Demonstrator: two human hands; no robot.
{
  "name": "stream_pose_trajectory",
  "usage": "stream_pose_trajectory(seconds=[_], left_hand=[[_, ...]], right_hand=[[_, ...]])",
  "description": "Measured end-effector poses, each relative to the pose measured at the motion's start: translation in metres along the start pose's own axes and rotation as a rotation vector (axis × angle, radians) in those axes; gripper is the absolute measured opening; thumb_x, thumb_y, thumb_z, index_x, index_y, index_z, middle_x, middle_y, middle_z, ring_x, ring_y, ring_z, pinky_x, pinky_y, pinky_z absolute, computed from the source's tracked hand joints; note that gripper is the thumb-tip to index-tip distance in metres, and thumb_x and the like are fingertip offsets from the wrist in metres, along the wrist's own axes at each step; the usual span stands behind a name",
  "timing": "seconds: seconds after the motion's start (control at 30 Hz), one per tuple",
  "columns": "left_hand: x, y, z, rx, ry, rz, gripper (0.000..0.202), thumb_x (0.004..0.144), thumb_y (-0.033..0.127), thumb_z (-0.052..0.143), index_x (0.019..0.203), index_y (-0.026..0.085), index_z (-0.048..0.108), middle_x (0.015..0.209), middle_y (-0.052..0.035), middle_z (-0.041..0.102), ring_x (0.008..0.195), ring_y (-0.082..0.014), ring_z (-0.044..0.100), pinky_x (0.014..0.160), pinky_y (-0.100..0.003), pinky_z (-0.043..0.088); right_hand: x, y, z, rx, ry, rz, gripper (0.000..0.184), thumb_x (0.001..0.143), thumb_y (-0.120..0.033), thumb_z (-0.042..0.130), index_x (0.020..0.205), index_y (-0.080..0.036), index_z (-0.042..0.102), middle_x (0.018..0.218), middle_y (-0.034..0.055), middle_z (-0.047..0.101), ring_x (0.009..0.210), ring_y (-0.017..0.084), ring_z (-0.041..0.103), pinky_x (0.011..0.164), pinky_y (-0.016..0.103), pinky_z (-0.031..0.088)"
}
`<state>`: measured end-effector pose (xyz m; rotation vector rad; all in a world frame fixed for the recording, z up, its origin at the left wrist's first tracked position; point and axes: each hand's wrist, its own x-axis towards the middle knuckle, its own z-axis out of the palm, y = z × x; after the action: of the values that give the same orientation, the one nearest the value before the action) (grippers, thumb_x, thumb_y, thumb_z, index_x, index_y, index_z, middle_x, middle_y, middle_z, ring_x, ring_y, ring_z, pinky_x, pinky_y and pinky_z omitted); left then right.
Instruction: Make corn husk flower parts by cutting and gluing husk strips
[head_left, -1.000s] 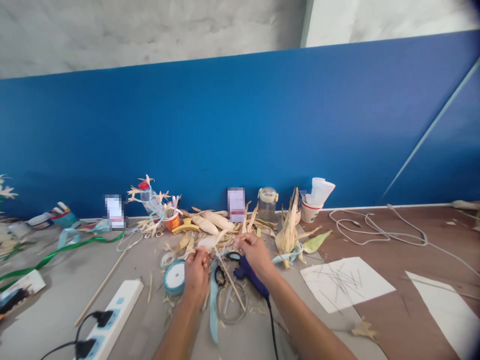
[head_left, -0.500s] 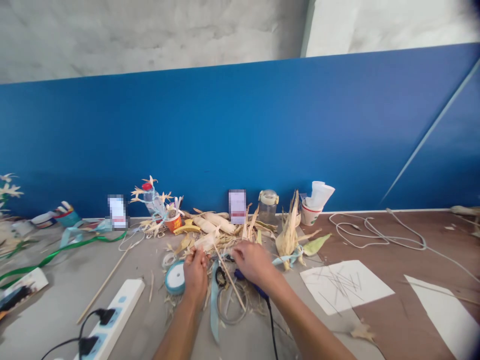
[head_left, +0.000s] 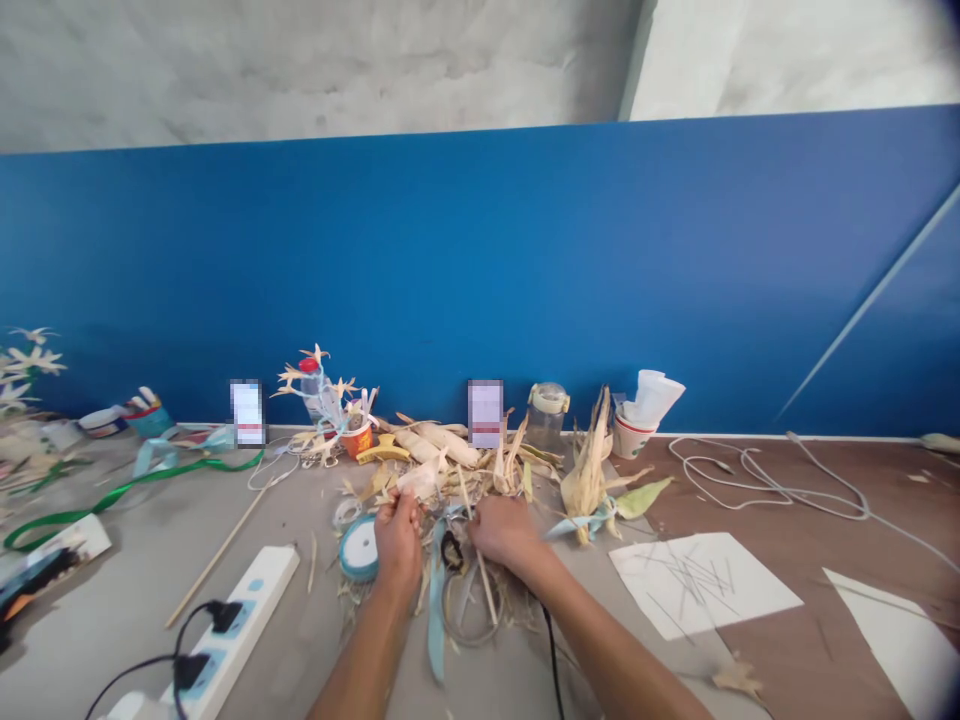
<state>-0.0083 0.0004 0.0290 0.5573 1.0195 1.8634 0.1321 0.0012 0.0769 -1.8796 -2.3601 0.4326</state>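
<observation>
My left hand (head_left: 399,545) is closed in a pinch on a pale piece of dried corn husk (head_left: 422,480) that sticks up past the fingertips. To its right my right hand (head_left: 504,530) is curled, knuckles up, and its fingertips are hidden. A thin stick (head_left: 486,585) runs right beside its fingers; I cannot tell whether they touch it. A black cord (head_left: 553,650) comes out from under the right forearm. Between the hands lie a light blue ribbon strip (head_left: 436,610), black-handled scissors (head_left: 451,552) and a coil of wire (head_left: 469,640). A blue-edged ribbon spool (head_left: 360,548) sits beside the left hand.
Husks (head_left: 442,445) are heaped behind the hands, with a phone (head_left: 486,415) and a lidded jar (head_left: 547,412). A tied husk bundle (head_left: 585,485), a cup (head_left: 634,437) and paper with thin sticks (head_left: 705,585) are at right. A power strip (head_left: 247,620) lies front left.
The thin stick between the hands has swung more upright. My right hand has dropped slightly, and the blue tool seen beneath it before is now hidden. The view has shifted a little.
</observation>
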Motion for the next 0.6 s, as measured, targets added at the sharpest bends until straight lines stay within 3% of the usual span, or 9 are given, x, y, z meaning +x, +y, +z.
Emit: stream_pose_trajectory(seconds=[0.17,0.27,0.33,0.43,0.6], left_hand=[[-0.004,-0.003,0.003,0.054,0.012,-0.035,0.038,0.055,0.040,0.079,0.066,0.020,0.049,0.041,0.0125,0.040,0.040,-0.0055,0.036,0.050,-0.022,0.036],[-0.004,-0.004,0.003,0.052,0.017,-0.031,0.040,0.053,0.041,0.080,0.066,0.019,0.050,0.041,0.0124,0.040,0.041,-0.0054,0.037,0.051,-0.021,0.036],[-0.003,-0.006,0.002,0.046,0.015,-0.018,0.039,0.053,0.041,0.080,0.067,0.019,0.051,0.042,0.0121,0.041,0.041,-0.0055,0.037,0.051,-0.021,0.036],[-0.002,-0.007,0.001,0.043,0.003,-0.009,0.039,0.055,0.042,0.080,0.067,0.018,0.051,0.041,0.0119,0.040,0.041,-0.0053,0.037,0.050,-0.021,0.036],[0.001,-0.007,-0.002,0.061,-0.002,0.013,0.041,0.058,0.042,0.078,0.060,0.019,0.044,0.040,0.0115,0.039,0.039,-0.0049,0.033,0.045,-0.020,0.031]], right_hand=[[-0.008,0.032,-0.014,-0.102,0.066,0.127,0.028,0.080,-0.028,0.052,0.087,-0.011,0.073,0.092,0.0211,0.072,0.095,0.034,0.064,0.083,0.044,0.042],[-0.015,0.035,-0.015,-0.118,0.262,0.149,0.030,0.082,-0.031,0.054,0.099,-0.012,0.068,0.106,0.0198,0.067,0.105,0.033,0.058,0.085,0.041,0.041],[-0.018,0.027,-0.012,-0.061,0.345,0.077,0.028,0.085,-0.030,0.050,0.103,-0.016,0.065,0.110,0.0154,0.065,0.102,0.027,0.060,0.082,0.035,0.042],[-0.019,0.007,-0.001,0.043,0.189,-0.099,0.026,0.089,-0.030,0.044,0.097,-0.020,0.067,0.100,0.0087,0.069,0.087,0.021,0.065,0.074,0.029,0.043],[-0.011,-0.021,0.019,-0.180,0.075,-0.190,0.032,0.079,-0.031,0.056,0.100,-0.010,0.068,0.101,0.0186,0.067,0.097,0.031,0.061,0.081,0.039,0.043]])
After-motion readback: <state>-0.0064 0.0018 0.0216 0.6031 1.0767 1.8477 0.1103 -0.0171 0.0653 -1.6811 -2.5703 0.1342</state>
